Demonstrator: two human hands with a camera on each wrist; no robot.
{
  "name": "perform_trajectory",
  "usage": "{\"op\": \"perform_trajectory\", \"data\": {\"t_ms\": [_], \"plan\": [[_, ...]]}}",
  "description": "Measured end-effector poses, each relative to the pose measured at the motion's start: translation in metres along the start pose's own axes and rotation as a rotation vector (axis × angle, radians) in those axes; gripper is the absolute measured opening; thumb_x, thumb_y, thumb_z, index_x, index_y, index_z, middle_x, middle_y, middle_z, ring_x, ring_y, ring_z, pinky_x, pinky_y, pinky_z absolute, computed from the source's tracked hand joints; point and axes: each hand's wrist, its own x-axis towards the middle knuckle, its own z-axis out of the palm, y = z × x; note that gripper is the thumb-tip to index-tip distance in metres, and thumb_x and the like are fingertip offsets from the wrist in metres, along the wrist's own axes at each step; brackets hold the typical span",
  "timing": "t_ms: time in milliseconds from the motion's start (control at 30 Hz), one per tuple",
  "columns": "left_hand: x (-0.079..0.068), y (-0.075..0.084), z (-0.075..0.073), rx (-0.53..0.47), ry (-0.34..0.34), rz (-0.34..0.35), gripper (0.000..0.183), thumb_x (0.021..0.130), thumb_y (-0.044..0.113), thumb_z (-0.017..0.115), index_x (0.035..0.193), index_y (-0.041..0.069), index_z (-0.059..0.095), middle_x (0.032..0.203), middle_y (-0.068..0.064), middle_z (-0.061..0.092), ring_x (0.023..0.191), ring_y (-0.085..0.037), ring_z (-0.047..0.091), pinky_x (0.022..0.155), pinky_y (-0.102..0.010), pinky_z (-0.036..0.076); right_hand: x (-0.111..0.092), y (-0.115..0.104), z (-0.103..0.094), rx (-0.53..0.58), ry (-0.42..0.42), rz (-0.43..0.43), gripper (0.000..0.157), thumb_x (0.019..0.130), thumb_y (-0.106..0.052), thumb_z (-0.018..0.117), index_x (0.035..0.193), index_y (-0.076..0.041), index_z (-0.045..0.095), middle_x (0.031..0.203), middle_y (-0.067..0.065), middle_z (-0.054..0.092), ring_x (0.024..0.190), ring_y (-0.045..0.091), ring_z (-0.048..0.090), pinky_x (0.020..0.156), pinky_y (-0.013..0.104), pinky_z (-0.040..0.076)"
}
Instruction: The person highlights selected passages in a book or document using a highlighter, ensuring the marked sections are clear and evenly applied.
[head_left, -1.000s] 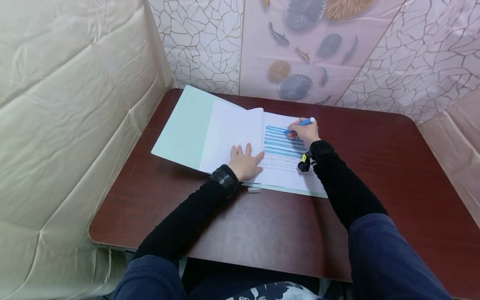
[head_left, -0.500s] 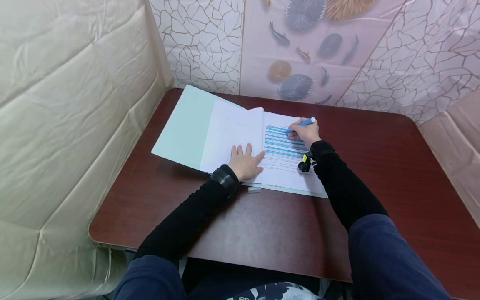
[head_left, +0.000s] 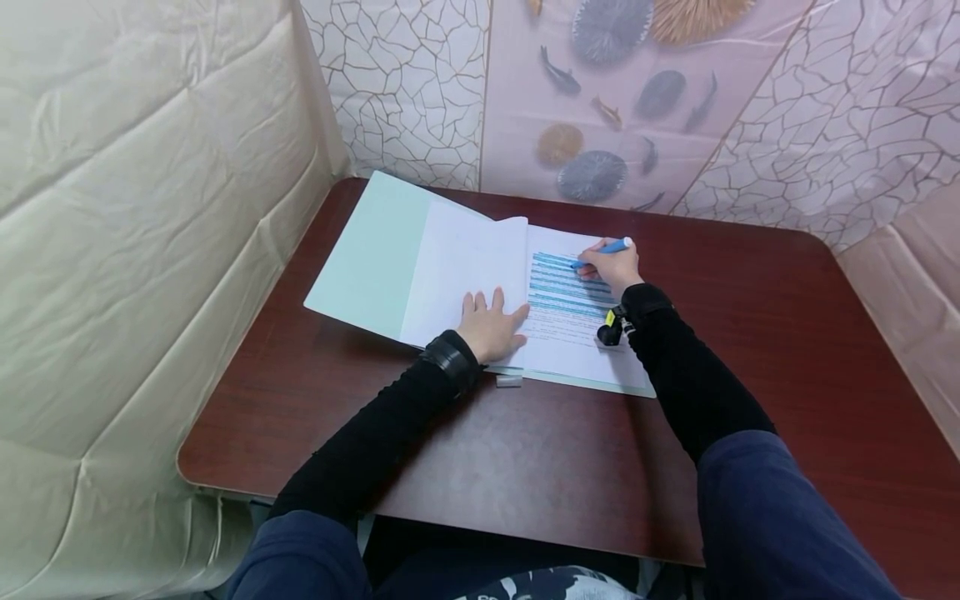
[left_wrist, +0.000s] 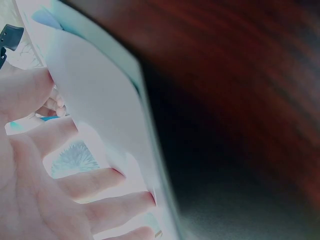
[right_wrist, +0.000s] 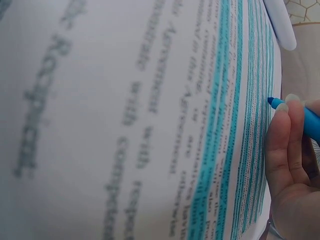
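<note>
A light green folder (head_left: 367,258) lies open with printed pages inside. Many text lines on its right-hand page (head_left: 562,358) carry blue strokes, and the lower lines are unmarked. My right hand (head_left: 615,265) pinches a blue marker (right_wrist: 311,122) with a white end. In the right wrist view the marker's dark blue tip is at the striped lines; whether it touches the paper I cannot tell. My left hand (head_left: 491,329) rests with spread fingers on the blank turned page (head_left: 465,250). The left wrist view shows its fingertips against the paper.
A small grey piece (head_left: 508,381) lies by the folder's front edge. The dark red-brown table (head_left: 562,467) extends on both sides. A pale quilted cover (head_left: 150,250) hangs at the left, and a patterned cloth (head_left: 600,108) covers the back.
</note>
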Motion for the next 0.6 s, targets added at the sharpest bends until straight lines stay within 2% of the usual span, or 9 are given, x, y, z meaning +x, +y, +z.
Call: {"op": "perform_trajectory", "data": {"t_ms": [600], "plan": [[-0.0030, 0.0008, -0.0027, 0.004, 0.010, 0.012, 0.060, 0.100, 0.048, 0.042, 0.154, 0.030, 0.024, 0.160, -0.022, 0.015, 0.145, -0.047, 0.018, 0.119, -0.058, 0.010, 0.0001, 0.0010, -0.0031, 0.010, 0.015, 0.014, 0.010, 0.089, -0.013, 0.068, 0.089, -0.007, 0.060, 0.072, 0.000, 0.074, 0.063, 0.010, 0.071, 0.068, 0.027, 0.058]]}}
